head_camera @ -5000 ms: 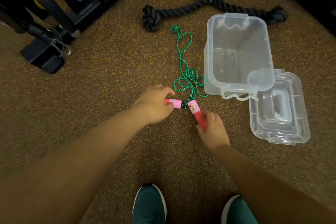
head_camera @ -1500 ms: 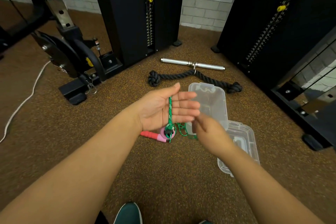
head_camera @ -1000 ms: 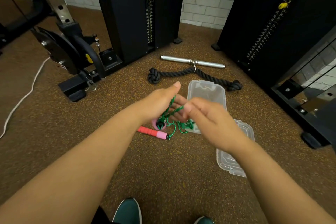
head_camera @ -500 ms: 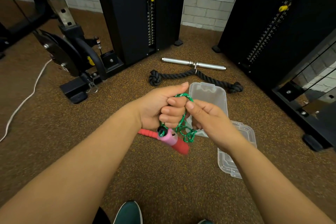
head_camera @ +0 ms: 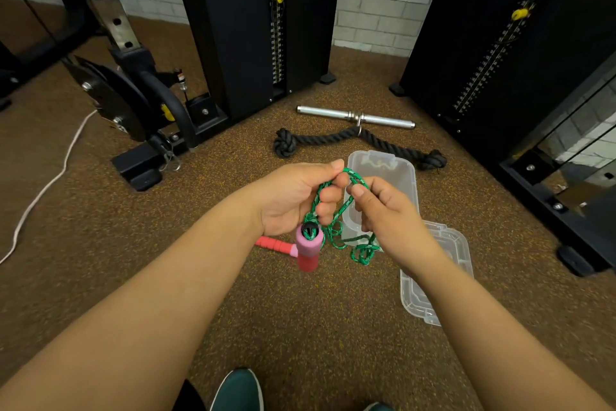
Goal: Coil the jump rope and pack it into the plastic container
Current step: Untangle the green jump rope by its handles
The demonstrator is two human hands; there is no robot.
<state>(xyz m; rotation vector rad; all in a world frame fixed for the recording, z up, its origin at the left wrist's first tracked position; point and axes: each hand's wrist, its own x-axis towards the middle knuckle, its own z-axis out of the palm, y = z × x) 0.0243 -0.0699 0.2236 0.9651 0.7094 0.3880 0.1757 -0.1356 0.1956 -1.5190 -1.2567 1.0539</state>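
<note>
The jump rope has a green braided cord (head_camera: 336, 230) and two pink-and-red handles. My left hand (head_camera: 293, 197) is closed around loops of the cord, raised above the floor. One handle (head_camera: 309, 249) hangs upright just below that fist. The other handle (head_camera: 275, 245) lies on the floor. My right hand (head_camera: 383, 207) pinches the cord's top loop between thumb and forefinger, right beside the left hand. More cord dangles in loose loops under both hands. The clear plastic container (head_camera: 383, 170) stands open on the floor behind my hands, partly hidden by them.
The container's clear lid (head_camera: 443, 277) lies on the floor to the right, under my right forearm. A black thick rope (head_camera: 333, 139) and a chrome bar (head_camera: 355, 116) lie farther back. Black gym machines stand left, centre and right. A white cable (head_camera: 43, 190) runs along the left floor.
Both hands lifted the rope from the floor. In the last second my left hand closed on the cord loops, and the hanging handle swung from tilted to upright.
</note>
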